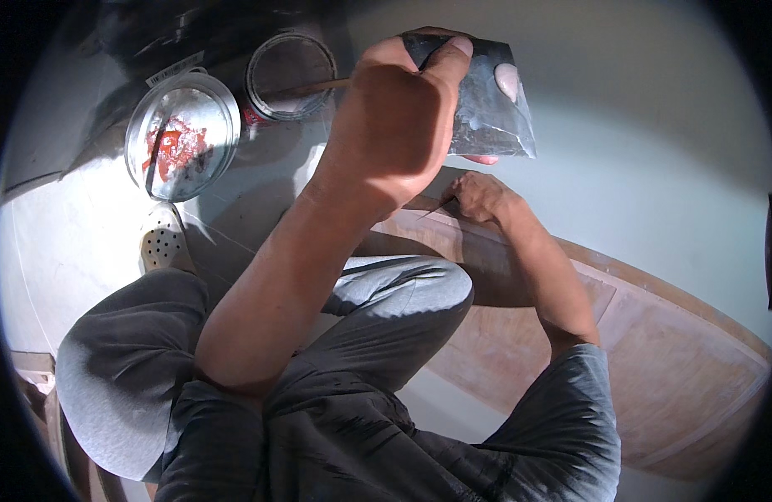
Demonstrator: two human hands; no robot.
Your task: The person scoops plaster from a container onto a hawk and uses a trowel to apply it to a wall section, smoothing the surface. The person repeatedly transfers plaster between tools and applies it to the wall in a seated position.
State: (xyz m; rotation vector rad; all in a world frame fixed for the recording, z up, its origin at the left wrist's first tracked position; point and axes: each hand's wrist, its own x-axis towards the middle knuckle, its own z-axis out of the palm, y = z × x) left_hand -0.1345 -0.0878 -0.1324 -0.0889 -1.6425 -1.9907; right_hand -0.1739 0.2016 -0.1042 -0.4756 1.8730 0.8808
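My left hand (pixel 394 125) is closed on a dark flat sheet (pixel 482 105) with a shiny, clear plastic-like edge, its thumb pressed on top. A pale pink lump (pixel 506 82) sits at the sheet's right side. Just below and nearer to me, my right hand (pixel 486 197) has its fingers pinched on a thin, pointed blade-like piece (pixel 439 209), mostly hidden by the fingers. That piece is at the upper edge of a curved wooden panel (pixel 520 343); whether it touches the wood I cannot tell.
At the far left a round metal tin (pixel 224 167) bears red paste and a dark strip. Beside it stands an open round can (pixel 250 79) with a wooden stick (pixel 319 86) across it. My foot in a perforated clog (pixel 163 237) is close to the tin. A pale wall-like surface (pixel 637 167) rises beyond the panel.
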